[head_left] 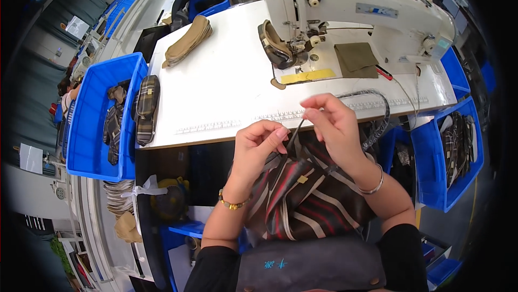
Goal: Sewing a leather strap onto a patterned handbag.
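Observation:
Above my lap, in front of the table edge, my left hand [258,146] pinches a thin dark strip [294,140] between thumb and fingers. The strip runs up to the fingertips of my right hand [334,124], which are closed on its upper end. Below both hands lies brown fabric [324,197] with red and beige stripes; I cannot tell whether the strip joins it. A dark patterned cord [384,106] loops over the table edge beside my right hand. Under the needle of the white sewing machine [372,8] sits a curved plaid and tan piece [275,46].
A stack of tan curved pieces [189,41] lies on the white table [226,76]. Left stands a blue bin [89,124] with plaid pieces; a plaid pouch [147,109] leans beside it. Olive fabric [356,57] and a red-handled tool [384,72] lie near the machine. Another blue bin [431,178] stands right.

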Demonstrator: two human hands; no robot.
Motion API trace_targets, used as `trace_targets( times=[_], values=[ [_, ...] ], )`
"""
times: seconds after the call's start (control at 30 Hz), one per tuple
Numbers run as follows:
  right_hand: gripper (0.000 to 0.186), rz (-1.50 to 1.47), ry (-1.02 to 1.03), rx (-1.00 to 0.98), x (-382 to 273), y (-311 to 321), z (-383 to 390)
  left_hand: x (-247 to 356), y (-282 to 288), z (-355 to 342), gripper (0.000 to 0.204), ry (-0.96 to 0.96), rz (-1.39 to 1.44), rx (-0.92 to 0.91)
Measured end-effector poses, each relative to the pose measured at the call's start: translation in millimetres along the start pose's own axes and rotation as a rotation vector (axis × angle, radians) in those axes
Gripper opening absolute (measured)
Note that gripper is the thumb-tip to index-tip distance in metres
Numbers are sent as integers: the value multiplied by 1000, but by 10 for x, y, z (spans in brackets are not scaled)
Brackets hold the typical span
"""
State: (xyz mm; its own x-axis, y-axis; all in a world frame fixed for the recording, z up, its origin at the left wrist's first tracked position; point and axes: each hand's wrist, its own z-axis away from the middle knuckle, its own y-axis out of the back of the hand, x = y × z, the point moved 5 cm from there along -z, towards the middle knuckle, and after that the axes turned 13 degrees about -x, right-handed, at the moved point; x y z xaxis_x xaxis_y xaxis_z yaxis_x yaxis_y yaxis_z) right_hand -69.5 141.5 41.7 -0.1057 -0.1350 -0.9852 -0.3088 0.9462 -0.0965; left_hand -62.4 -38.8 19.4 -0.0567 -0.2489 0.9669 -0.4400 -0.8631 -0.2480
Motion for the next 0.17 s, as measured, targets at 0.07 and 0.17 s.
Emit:
trace_targets(
  times=[0.07,0.17],
  values=[
    [12,102,35,13,98,45,84,-46,53,13,11,-25,18,24],
    [15,276,71,-91,47,-25,95,-75,76,-2,12,-50,22,46]
  ],
)
